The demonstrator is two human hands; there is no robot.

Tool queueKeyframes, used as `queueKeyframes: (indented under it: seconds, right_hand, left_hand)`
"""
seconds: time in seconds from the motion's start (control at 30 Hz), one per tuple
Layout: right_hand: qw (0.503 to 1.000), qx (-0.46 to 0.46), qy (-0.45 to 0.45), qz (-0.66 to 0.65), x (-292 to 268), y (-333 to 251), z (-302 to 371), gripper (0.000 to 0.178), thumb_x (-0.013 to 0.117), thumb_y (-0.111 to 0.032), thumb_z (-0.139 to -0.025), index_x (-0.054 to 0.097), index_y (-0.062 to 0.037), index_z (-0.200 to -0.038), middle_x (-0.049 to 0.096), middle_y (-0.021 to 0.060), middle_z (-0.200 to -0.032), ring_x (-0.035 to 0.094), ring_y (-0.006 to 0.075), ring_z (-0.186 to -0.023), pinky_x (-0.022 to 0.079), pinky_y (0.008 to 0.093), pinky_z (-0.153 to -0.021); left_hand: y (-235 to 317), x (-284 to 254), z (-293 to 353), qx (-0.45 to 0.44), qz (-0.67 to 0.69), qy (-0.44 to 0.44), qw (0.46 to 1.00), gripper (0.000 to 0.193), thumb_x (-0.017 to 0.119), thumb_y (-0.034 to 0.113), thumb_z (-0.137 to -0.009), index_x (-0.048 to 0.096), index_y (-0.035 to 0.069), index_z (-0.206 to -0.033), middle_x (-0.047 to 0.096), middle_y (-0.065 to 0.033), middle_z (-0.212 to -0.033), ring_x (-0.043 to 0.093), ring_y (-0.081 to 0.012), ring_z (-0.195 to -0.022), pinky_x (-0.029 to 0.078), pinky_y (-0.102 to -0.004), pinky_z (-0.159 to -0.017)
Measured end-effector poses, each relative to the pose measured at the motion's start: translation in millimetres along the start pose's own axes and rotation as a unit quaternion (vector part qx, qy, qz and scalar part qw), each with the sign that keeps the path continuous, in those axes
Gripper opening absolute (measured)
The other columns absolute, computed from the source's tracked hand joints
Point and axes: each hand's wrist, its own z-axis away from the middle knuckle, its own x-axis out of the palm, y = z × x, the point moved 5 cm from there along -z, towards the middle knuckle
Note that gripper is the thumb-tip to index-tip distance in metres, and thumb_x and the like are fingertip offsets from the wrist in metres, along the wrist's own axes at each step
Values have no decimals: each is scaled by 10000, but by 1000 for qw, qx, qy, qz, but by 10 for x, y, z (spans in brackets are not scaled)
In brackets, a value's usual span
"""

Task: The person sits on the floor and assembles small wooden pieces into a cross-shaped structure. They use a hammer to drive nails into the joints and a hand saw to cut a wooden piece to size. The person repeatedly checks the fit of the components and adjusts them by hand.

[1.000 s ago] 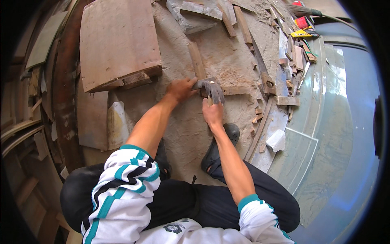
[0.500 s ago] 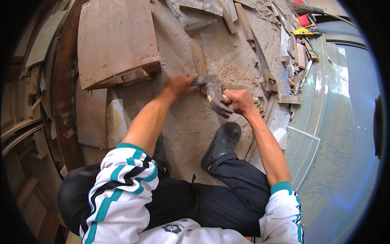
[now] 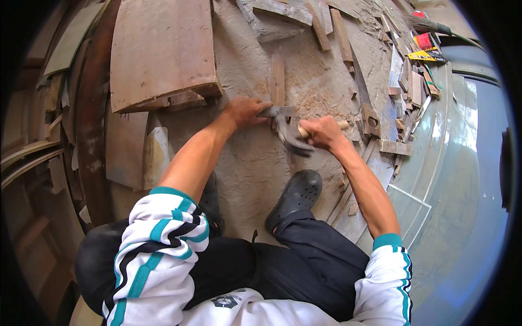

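Note:
My right hand (image 3: 322, 132) is wrapped round the light wooden handle of a claw hammer (image 3: 293, 142). The hammer's dark head, with its curved claw, points toward me, and its far end overlaps the right end of a short flat grey strip (image 3: 274, 111). Whether the two touch, I cannot tell. My left hand (image 3: 247, 112) grips that strip by its left end, fingers partly hidden. The strip lies across the near part of a narrow brown wooden batten (image 3: 278, 79) on the ground.
A brown wooden box (image 3: 163, 54) stands at the far left. On the right lie a handsaw (image 3: 365, 100) and several wood offcuts (image 3: 396, 147), beside a glass-like sheet (image 3: 429, 163). Sawdust (image 3: 312, 98) is scattered past my hands. My dark clog (image 3: 296, 195) is close below them.
The view has shifted a little, so the ground things sit farther right. The hammer head has moved slightly against the strip. Both hands keep their hold.

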Motion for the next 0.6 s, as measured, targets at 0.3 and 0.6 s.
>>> queueKeyframes:
  seconds: [0.3, 0.6]
  right_hand:
    - [998, -24, 48, -22, -64, 100, 10, 194, 702, -206, -723, 548, -129, -812, 650, 91, -664, 653, 310, -611, 496, 442, -526]
    - [975, 83, 118, -169, -258, 215, -51, 185, 691, -197, -784, 554, -82, -835, 624, 170, -671, 635, 348, -585, 484, 412, -523]
  left_hand:
    - [-9, 28, -17, -16, 0, -41, 999, 502, 662, 455, -878, 583, 231, -1320, 672, -72, -1064, 693, -317, -856, 559, -432, -718]
    - [1, 13, -16, 2, 8, 14, 1000, 493, 665, 446, -878, 586, 227, -1313, 653, -65, -983, 684, -304, -830, 545, -436, -699]
